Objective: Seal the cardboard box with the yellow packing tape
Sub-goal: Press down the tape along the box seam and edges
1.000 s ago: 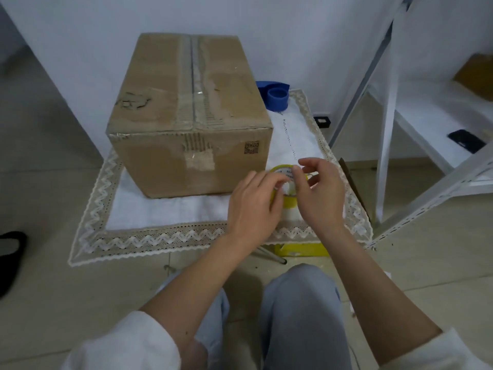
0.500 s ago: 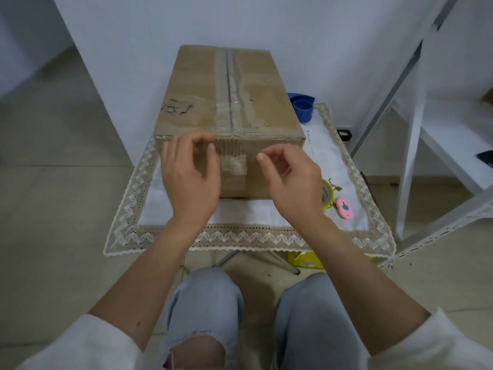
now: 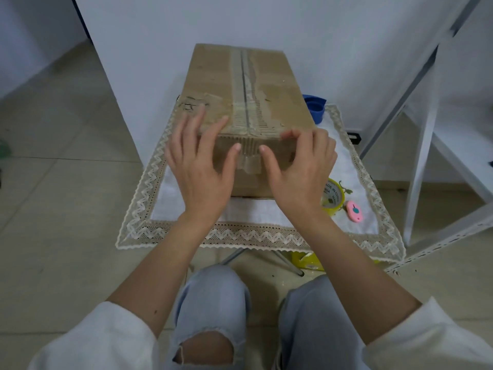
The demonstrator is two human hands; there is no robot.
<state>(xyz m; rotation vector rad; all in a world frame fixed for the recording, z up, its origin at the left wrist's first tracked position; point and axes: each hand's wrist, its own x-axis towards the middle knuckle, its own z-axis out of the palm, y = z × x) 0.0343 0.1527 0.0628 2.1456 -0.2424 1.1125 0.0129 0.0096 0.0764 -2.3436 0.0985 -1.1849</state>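
Observation:
A brown cardboard box [image 3: 213, 76] stands on a small table with a lace-edged cloth [image 3: 186, 236], its top flaps meeting along a worn centre seam. My left hand [image 3: 198, 166] lies with spread fingers over the box's near left top edge, its thumb on the front face. My right hand [image 3: 298, 166] rests on the near right edge, fingertips bent over the top and thumb on the front. The yellow tape roll [image 3: 333, 196] lies on the cloth just right of my right hand, touched by neither hand.
A pink utility knife [image 3: 354, 211] lies beside the tape roll. A blue object [image 3: 316, 106] sits behind the box on the right. A white metal shelf frame [image 3: 421, 161] stands to the right. Below are my knees and a yellow item [image 3: 310, 259] under the table.
Both hands let go of the tape roll, which now lies on the cloth, and moved up onto the near edge of the box. The view shifted to centre on the box.

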